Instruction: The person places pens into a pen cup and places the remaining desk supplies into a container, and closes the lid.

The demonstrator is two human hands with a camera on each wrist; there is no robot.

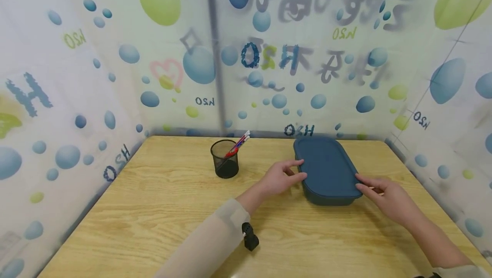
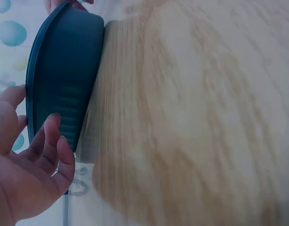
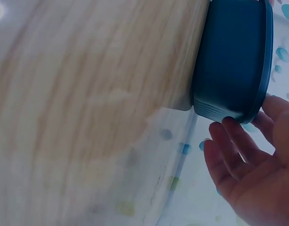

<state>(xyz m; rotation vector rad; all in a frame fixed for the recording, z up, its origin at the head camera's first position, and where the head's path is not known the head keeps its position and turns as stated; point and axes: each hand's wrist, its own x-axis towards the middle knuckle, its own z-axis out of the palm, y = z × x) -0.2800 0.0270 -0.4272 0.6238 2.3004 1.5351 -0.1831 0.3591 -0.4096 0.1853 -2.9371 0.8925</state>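
Note:
A dark blue lidded box (image 1: 328,167) sits at the back right of the wooden table, its flat lid on. My left hand (image 1: 282,178) holds its left side, with thumb and index finger at the lid's rim. In the left wrist view, the other fingers (image 2: 51,136) curl beside the box's ribbed wall. My right hand (image 1: 388,194) grips the near right corner of the rim. The right wrist view shows its fingertips (image 3: 228,121) under that rim, against the box's lower side.
A black mesh pen cup (image 1: 226,162) with several pens (image 1: 240,142) leaning in it stands left of the box. Printed curtains (image 1: 177,98) with bubble patterns enclose the wooden table (image 1: 161,209) at the back and both sides.

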